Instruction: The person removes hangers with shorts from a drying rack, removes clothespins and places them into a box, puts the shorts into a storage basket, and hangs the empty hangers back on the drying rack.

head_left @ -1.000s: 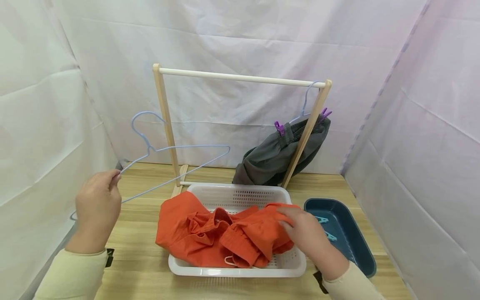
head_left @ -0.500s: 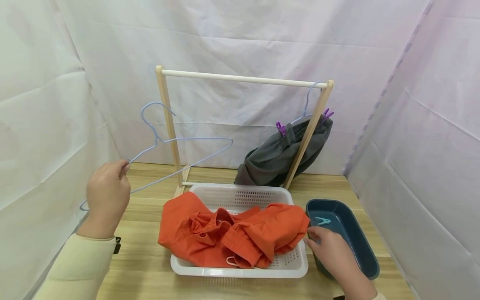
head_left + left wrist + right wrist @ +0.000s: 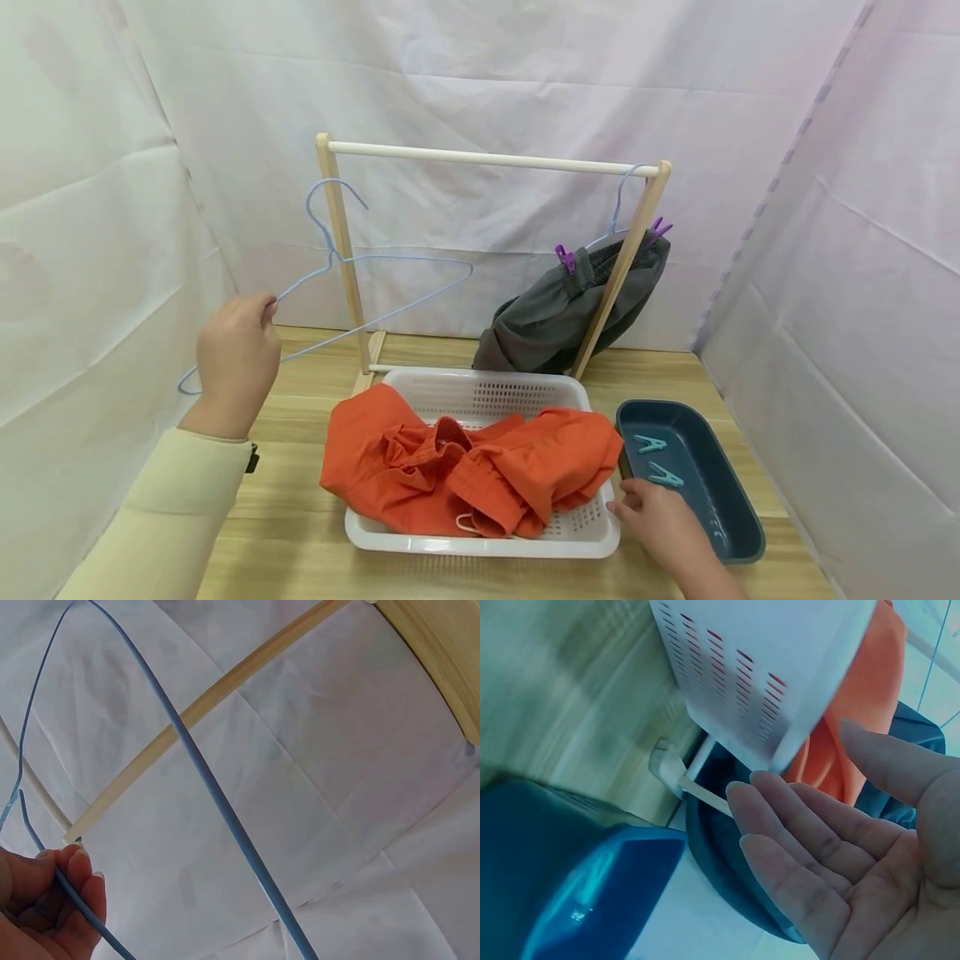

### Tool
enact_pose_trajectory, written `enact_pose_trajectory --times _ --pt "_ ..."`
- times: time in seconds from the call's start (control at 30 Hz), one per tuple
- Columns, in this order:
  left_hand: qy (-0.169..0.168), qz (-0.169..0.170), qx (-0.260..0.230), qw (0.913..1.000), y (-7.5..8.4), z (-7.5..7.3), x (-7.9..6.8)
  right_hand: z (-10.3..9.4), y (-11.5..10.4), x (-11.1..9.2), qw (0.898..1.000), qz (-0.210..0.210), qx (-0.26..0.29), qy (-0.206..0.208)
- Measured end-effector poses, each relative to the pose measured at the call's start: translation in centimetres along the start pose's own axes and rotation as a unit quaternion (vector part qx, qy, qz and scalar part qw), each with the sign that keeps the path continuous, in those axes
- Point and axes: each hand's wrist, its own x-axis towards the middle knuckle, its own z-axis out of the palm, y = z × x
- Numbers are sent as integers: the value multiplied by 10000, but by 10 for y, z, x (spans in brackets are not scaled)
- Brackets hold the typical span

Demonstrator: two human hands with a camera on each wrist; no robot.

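My left hand (image 3: 238,354) pinches one shoulder of a light-blue wire hanger (image 3: 408,257), lifted with its hook upward in front of the rack's left post. In the left wrist view, thumb and fingertips close round the blue wire (image 3: 79,901). An orange garment (image 3: 540,467) with an elastic waistband and a white cord lies bunched in a white perforated basket (image 3: 480,546). My right hand (image 3: 667,525) is between the basket's right side and a dark blue tray (image 3: 720,475). The right wrist view shows its fingers (image 3: 802,832) loosely extended, holding nothing.
Behind the basket stands a wooden rack with a white top rail (image 3: 487,157). Grey trousers (image 3: 540,321) hang at its right end on another blue hanger, with purple clips (image 3: 566,258). Two teal clips (image 3: 666,475) lie in the tray. White cloth walls surround the table.
My left hand has raised the hanger up and rightward, towards the rack's left post. My right hand has let go of the orange garment and moved right and nearer, beside the tray.
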Motion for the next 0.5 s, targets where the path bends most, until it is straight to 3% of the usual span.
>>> enact_pose_trajectory --times 0.5 --pt "-553 -448 143 9974 8 3 45 13 4 5 9997 -35 -57 -246"
